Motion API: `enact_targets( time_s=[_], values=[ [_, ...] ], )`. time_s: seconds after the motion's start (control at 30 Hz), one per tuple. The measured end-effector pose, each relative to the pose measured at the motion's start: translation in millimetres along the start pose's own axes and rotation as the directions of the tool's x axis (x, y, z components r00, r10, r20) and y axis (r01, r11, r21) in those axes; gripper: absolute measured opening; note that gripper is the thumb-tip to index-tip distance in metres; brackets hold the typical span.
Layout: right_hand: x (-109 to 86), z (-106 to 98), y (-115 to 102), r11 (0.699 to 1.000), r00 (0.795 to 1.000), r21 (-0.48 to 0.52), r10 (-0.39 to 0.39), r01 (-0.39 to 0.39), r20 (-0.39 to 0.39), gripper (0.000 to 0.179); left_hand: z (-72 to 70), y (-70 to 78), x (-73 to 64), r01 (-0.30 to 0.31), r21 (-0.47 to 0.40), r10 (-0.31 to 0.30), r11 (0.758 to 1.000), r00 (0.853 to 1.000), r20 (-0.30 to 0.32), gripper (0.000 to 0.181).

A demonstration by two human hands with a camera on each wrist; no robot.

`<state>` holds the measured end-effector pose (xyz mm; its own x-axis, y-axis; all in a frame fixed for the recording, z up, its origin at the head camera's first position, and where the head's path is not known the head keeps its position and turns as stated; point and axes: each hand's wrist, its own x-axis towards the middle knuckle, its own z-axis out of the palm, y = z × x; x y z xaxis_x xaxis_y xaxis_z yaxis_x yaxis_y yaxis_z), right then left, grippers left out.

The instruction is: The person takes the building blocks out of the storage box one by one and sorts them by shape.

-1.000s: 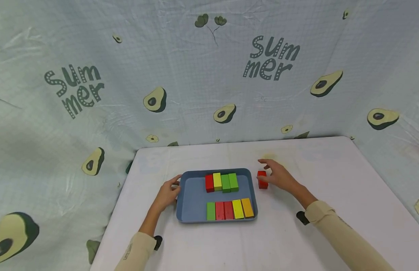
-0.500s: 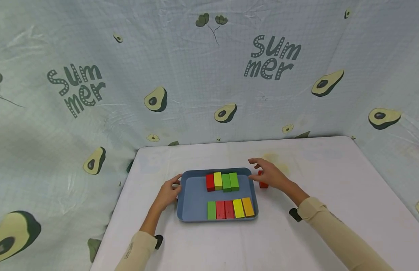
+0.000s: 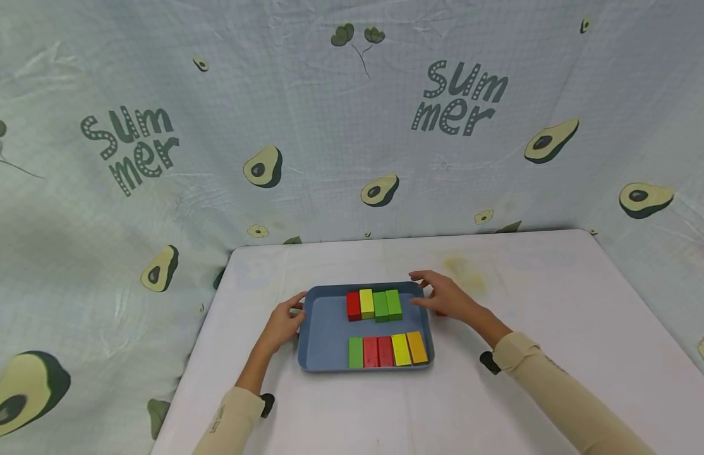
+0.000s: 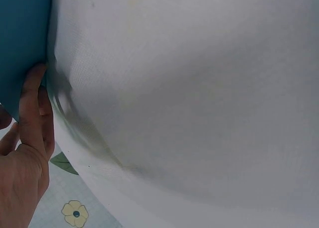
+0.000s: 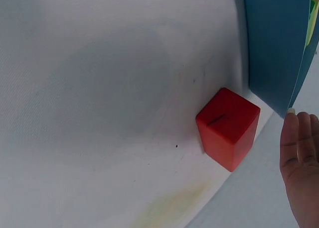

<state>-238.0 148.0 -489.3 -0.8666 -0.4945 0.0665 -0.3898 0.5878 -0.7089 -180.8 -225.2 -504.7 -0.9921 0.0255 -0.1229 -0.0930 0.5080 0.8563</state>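
Observation:
A blue-grey tray (image 3: 329, 328) lies on the table with coloured blocks in it. My left hand (image 3: 282, 323) is at its left rim. In the left wrist view, that hand's fingers (image 4: 32, 106) lie straight against the tray's wall. My right hand (image 3: 447, 296) reaches over the tray's right rim, thumb and forefinger spread, holding nothing. The right wrist view shows its straight fingertips (image 5: 291, 113) right at the tray's edge. On the table beside the tray stands a red block (image 5: 228, 126), mostly hidden under the right hand in the head view.
Toward the back of the tray is a row of red, yellow (image 3: 366, 304) and green blocks. Along the front wall lies another row, with an orange block (image 3: 417, 347) at its right end. A white cloth (image 3: 528, 272) covers the table; a printed curtain (image 3: 318, 114) hangs behind.
My right hand has moved left from the red block to over the tray's right rim. The red block remains on the table. My left hand and the tray have hardly moved.

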Motion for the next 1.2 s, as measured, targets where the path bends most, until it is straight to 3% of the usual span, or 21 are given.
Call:
enact_targets(
  time_s=[0.13,0.43,1.2],
  values=[
    [1.7,4.2,-0.9,1.000,1.000,0.000,0.025,-0.025,0.018,0.061,0.0,-1.2,0.9,0.003,-0.001,-0.003,1.000,1.000,0.000,0.052],
    [2.0,11.0,-3.8,1.000,0.999,-0.013,-0.014,0.014,0.030,0.058,-0.9,-0.7,1.9,-0.005,0.006,0.005,1.000,1.000,-0.006,0.052],
    [6.2,25.5,-2.1,0.997,0.998,-0.077,-0.011,0.016,0.057,0.057,2.0,-4.8,-0.4,0.016,-0.040,-0.016,0.999,1.000,-0.007,0.050]
  ],
)
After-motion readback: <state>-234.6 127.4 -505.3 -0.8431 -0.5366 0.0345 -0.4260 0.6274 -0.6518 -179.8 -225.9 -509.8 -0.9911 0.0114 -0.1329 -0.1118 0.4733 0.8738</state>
